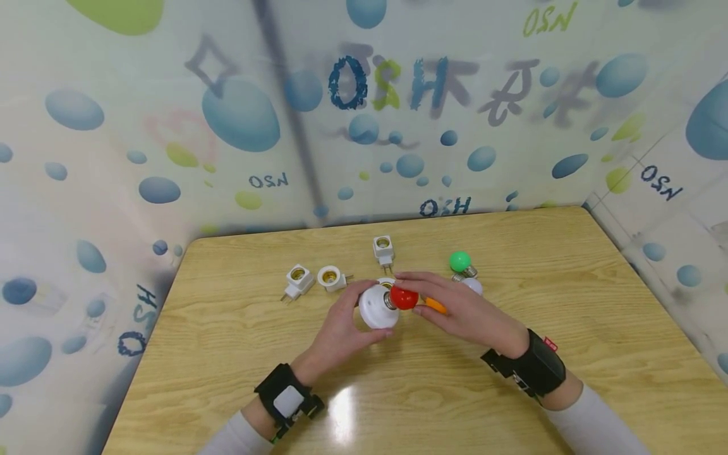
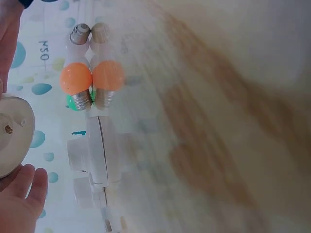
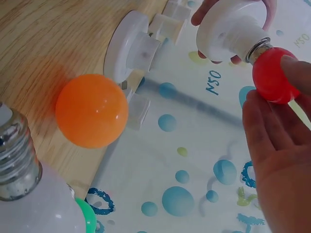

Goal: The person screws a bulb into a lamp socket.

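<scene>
In the head view my left hand (image 1: pixel 341 328) grips a white round-based lamp holder (image 1: pixel 375 311), lifted off the table and tilted with its mouth toward the right. A red light bulb (image 1: pixel 404 297) is pinched between the thumb and fingers of my right hand (image 1: pixel 469 308). The right wrist view has the red bulb's metal screw base (image 3: pixel 257 50) at the lamp holder's mouth, partly inside; some silver thread still shows. From the left wrist, the flat underside of the lamp holder (image 2: pixel 14 136) is visible, with fingers around its edge.
On the wooden table (image 1: pixel 227 379), an orange bulb (image 3: pixel 92 110), a white bulb (image 1: pixel 474 286) and a green bulb (image 1: pixel 460 261) lie by my right hand. Another round lamp holder (image 3: pixel 127 48) stands behind the held one. Plug-in sockets (image 1: pixel 298 281) lie further back. A patterned wall (image 1: pixel 364 170) borders the far edge.
</scene>
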`<state>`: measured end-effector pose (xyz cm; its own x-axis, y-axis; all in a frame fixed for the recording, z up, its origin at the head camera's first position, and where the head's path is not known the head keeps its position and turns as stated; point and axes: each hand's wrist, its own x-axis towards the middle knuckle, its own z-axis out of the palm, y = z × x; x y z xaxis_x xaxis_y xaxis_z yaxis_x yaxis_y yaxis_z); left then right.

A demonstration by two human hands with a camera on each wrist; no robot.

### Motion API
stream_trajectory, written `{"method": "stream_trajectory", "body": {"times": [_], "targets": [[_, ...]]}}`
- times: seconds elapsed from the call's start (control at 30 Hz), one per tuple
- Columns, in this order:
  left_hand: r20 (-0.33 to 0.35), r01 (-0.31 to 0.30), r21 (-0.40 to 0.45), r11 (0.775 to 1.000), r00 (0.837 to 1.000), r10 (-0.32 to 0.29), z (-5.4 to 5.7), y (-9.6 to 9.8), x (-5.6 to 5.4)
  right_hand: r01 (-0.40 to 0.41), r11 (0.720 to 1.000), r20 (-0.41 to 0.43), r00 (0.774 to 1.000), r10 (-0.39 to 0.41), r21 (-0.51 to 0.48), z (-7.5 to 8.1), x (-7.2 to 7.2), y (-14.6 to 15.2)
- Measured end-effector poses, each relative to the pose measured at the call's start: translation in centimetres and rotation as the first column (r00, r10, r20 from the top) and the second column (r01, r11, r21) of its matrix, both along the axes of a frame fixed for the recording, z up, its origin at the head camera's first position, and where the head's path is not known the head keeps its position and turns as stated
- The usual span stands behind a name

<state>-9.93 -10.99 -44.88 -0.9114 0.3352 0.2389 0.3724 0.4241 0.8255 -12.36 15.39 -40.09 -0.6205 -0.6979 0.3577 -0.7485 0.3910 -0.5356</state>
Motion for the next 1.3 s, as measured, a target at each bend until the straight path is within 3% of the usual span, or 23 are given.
{"method": "stream_trajectory", "body": {"times": [0.3, 0.53, 0.77, 0.9, 1.03, 1.13, 1.23, 1.3], "targets": [[-0.055, 0.011, -0.044, 0.999, 0.998, -0.013, 0.3, 0.4, -0.1, 0.116, 0.993, 0.006, 0.993, -0.116, -0.007, 0.0, 0.0, -0.3], [-0.115, -0.015, -0.105, 0.994, 0.993, 0.002, 0.5, 0.8, 0.0, 0.247, 0.969, -0.113, 0.964, -0.242, 0.032, -0.4, 0.0, -0.8], [-0.169, -0.038, -0.141, 0.989, 0.985, 0.014, 0.4, 0.8, 0.1, 0.310, 0.950, -0.256, 0.923, -0.288, 0.049, -0.6, 0.1, -1.2], [-0.171, -0.045, -0.135, 0.990, 0.985, 0.021, 0.3, 0.9, 0.1, 0.330, 0.942, -0.251, 0.919, -0.305, 0.065, -0.7, 0.2, -1.3], [-0.147, -0.050, -0.114, 0.992, 0.989, 0.033, 0.2, 1.0, 0.0, 0.307, 0.950, -0.072, 0.950, -0.302, 0.063, -0.3, 0.4, -1.0], [-0.127, -0.053, -0.098, 0.994, 0.991, 0.041, 0.3, 0.9, 0.0, 0.228, 0.972, 0.066, 0.971, -0.231, 0.049, 0.1, 0.4, -0.6], [-0.108, -0.055, -0.091, 0.994, 0.993, 0.045, 0.4, 0.8, 0.0, 0.107, 0.992, 0.077, 0.991, -0.111, 0.060, 0.4, 0.3, -0.1], [-0.105, -0.052, -0.091, 0.994, 0.994, 0.042, 0.4, 0.8, -0.1, 0.034, 0.997, 0.031, 0.999, -0.036, 0.073, 0.5, 0.1, 0.2]]}}
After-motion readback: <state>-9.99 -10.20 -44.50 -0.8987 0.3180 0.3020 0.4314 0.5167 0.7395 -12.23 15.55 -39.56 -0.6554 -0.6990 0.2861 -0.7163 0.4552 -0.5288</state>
